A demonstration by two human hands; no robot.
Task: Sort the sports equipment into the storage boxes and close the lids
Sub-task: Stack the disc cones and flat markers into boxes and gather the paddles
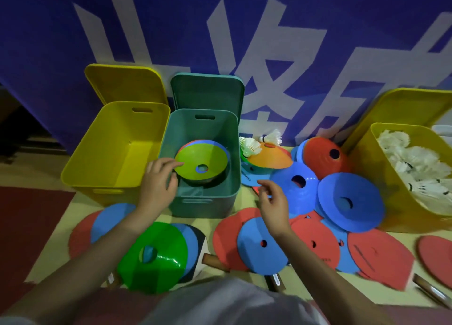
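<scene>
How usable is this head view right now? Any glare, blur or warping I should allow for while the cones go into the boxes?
Head view: dim overall, corners fall dark; wide-angle bending curves the box walls and the wall lettering. A glossy highlight sits on the green cone nearest the camera. The shuttlecocks in the right yellow box wash out to white. The left hand at the teal box stays fairly sharp; frame edges smear.

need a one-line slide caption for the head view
Left hand touches the lime cone stacked in the teal box; right hand hovers empty over scattered cones.
</scene>
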